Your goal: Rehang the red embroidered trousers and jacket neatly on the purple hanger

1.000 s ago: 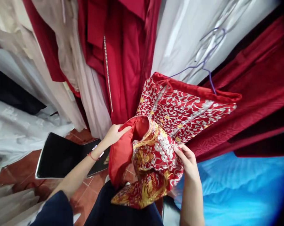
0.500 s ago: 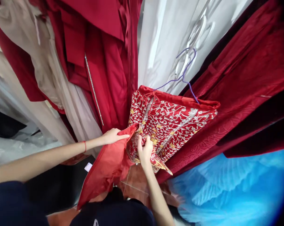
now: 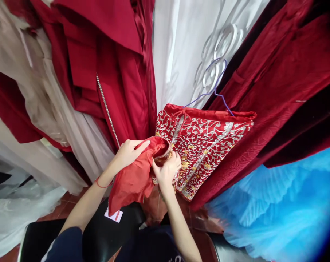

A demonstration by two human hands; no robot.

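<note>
A red garment embroidered in silver and gold [image 3: 205, 142] hangs on a purple hanger [image 3: 214, 89] in the middle of a packed clothes rail. My left hand [image 3: 126, 154] grips its plain red lining [image 3: 132, 178], turned up and bunched at the hem. My right hand [image 3: 166, 171] is closed on the embroidered lower edge just beside the lining. A white tag [image 3: 113, 214] dangles under the bunched lining.
Dark red satin dresses [image 3: 113, 72] hang to the left, white gowns [image 3: 181, 43] behind, dark red velvet [image 3: 285, 80] to the right. Blue tulle [image 3: 277, 203] fills the lower right. A black chair seat [image 3: 72, 236] and red floor tiles lie below.
My left hand has pulled back and gathered the red lining into a tighter bunch. My right hand has shifted slightly along the embroidered hem. The view has tilted down, showing the chair again.
</note>
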